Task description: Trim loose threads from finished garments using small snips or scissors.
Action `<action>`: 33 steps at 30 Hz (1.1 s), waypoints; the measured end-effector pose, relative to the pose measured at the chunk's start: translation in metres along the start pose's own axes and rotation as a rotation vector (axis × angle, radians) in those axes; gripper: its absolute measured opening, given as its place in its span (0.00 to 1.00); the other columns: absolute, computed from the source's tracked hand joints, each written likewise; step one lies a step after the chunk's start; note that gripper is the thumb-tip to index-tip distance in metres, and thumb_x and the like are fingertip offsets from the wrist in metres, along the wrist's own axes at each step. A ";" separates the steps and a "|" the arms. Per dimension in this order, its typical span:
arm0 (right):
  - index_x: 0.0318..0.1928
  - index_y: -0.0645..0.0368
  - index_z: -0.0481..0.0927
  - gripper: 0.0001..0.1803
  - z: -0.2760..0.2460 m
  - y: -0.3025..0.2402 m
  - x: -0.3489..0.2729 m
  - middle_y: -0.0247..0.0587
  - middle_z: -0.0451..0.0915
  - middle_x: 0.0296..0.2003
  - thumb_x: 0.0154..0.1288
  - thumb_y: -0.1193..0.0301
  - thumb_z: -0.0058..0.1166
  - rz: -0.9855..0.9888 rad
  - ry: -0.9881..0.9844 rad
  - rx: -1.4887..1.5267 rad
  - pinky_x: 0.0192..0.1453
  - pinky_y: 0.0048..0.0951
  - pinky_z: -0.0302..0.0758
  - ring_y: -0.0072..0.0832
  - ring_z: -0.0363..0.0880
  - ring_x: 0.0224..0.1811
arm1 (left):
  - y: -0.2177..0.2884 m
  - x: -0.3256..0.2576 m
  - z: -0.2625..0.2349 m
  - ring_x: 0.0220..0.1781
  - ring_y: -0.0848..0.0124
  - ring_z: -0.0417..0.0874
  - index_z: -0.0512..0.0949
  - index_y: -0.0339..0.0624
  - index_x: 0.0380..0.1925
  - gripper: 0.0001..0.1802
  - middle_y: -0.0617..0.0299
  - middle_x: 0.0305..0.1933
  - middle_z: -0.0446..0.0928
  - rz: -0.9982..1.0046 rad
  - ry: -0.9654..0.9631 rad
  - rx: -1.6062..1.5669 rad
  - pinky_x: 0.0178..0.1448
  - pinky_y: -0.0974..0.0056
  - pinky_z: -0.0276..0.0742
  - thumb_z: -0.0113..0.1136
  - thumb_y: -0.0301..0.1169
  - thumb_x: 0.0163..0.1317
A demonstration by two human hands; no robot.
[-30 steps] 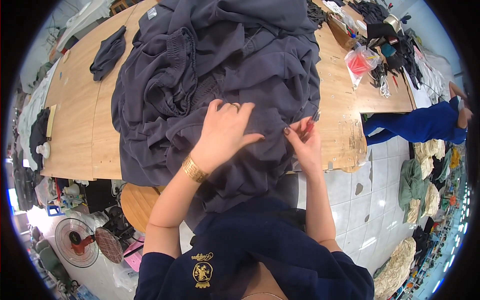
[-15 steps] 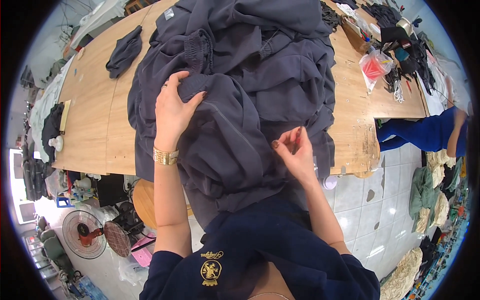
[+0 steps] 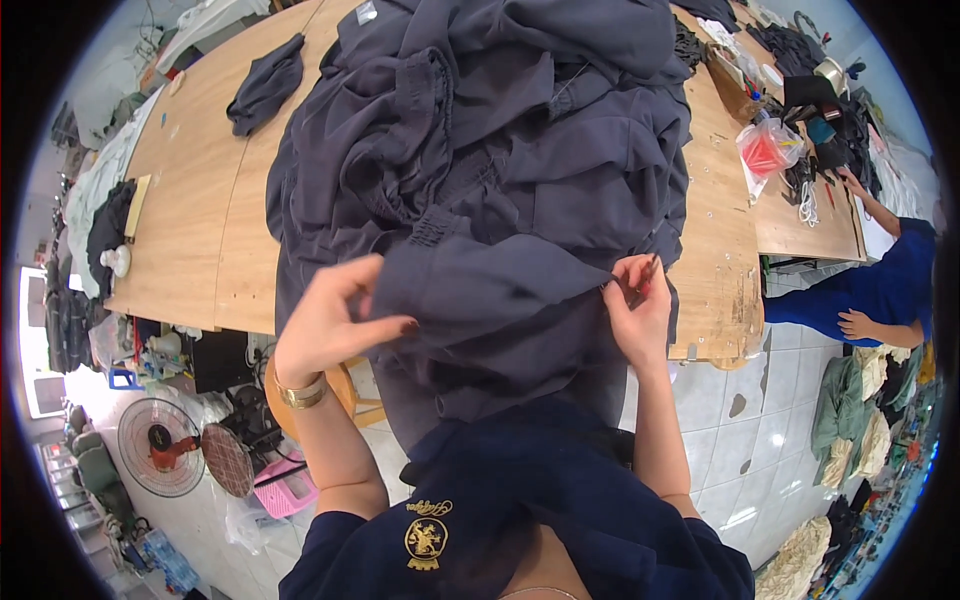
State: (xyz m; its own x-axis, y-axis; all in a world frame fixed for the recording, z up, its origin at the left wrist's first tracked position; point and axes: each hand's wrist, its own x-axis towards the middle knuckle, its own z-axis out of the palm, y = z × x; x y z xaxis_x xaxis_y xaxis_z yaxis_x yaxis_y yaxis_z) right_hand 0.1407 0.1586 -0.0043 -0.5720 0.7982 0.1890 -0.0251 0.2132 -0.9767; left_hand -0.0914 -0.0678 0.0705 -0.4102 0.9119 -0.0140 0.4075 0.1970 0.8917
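Note:
A big heap of dark grey garments with gathered elastic parts covers the middle of the table. Nearest to me, one dark grey garment is stretched between my hands. My left hand, slightly blurred, is at its left edge with thumb and fingers apart; the fingertips are partly hidden by the cloth. On the other side my right hand pinches the cloth between thumb and finger. A small red and dark tool also sits in that hand, mostly covered by the fingers.
A separate dark grey piece lies on the wooden table at left. Right of the heap are a bag with red contents and a white cord. Another person in blue is at far right. A fan stands lower left.
My left hand has come down and nearer to me, off the elastic part to the cloth's edge. The right hand has shifted right, drawing the cloth out. The other person has moved further into view.

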 end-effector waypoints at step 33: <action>0.30 0.58 0.58 0.15 0.061 -0.022 0.011 0.34 0.71 0.29 0.56 0.83 0.53 0.171 -0.343 0.189 0.33 0.17 0.66 0.14 0.67 0.29 | -0.038 -0.019 0.089 0.55 0.76 0.70 0.68 0.33 0.54 0.32 0.63 0.53 0.71 -0.182 -0.041 -0.715 0.60 0.70 0.65 0.70 0.29 0.50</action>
State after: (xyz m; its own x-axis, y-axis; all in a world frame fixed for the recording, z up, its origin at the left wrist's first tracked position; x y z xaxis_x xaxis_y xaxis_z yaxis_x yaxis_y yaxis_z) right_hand 0.0850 0.1284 0.0134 -0.8199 0.5724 0.0095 -0.0382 -0.0382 -0.9985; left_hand -0.0260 -0.0603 -0.0031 -0.3838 0.9027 -0.1944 -0.3012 0.0767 0.9505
